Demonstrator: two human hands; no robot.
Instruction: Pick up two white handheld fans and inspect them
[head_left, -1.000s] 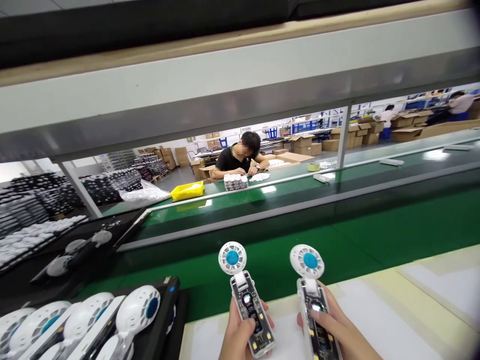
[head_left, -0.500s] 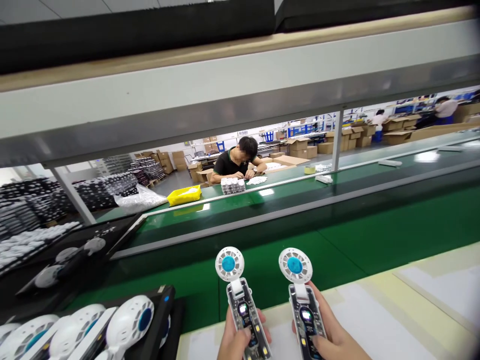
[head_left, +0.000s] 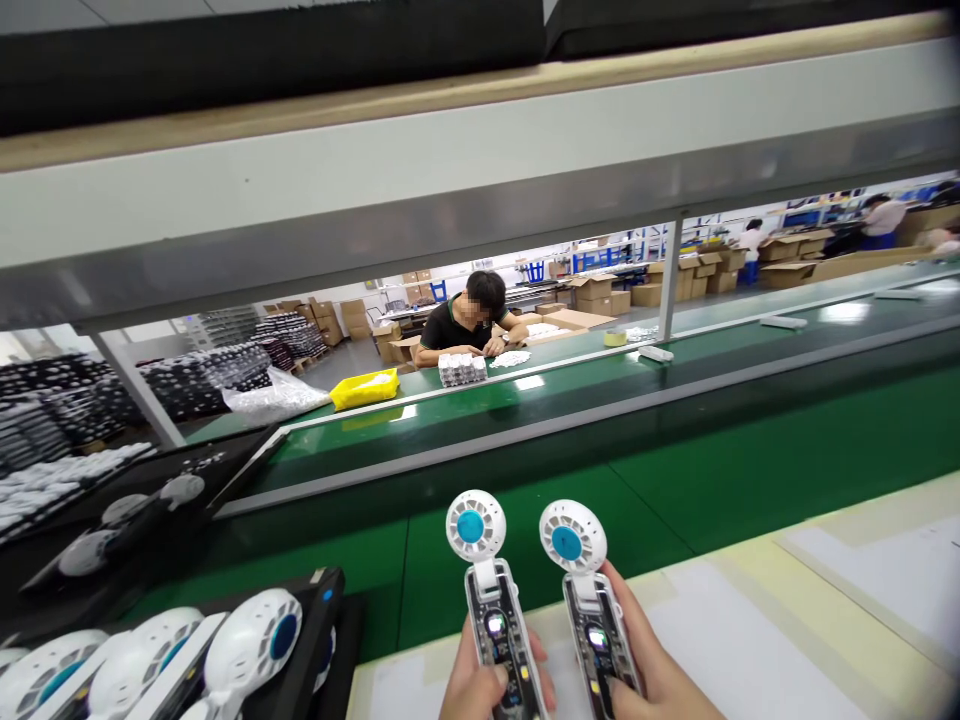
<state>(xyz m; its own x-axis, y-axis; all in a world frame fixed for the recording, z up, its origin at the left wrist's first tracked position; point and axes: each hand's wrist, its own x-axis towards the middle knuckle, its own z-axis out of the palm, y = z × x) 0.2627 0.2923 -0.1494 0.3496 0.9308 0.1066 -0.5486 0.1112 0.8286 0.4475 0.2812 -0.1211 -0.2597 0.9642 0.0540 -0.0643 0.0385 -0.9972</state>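
Head view, the only one. The person is standing at a pale bench [head_left: 787, 620] that runs along the near side of a green belt [head_left: 675, 480].

The left hand [head_left: 480, 690] is wrapping a small fan, the left fan [head_left: 491, 600], by its clear handle; fingers closed round it, thumb lying on the front face over the lit circuit board. The right hand [head_left: 652, 680] is gripping the right fan [head_left: 581, 590] the same way, thumb on the front and fingers curled behind. Both grips are closed on the handles. How tight, I cannot tell, since the lower edge of the picture is cutting off the palms.

Key relation: each fan's long axis is running from the hand, near, up and away toward the belt, so the round white head with its blue hub is sitting at the far end, well clear of the fingers. The two heads are standing just beside each other, apart, not touching. Each hand is nearer its own fan.

Near left: a black tray [head_left: 330, 620] is holding more white fans [head_left: 251, 640], lying on their sides. Far side of the belt: a worker [head_left: 469, 320] is sitting, with a yellow bin [head_left: 365, 388] to the left. Cartons [head_left: 600, 290] are standing behind.
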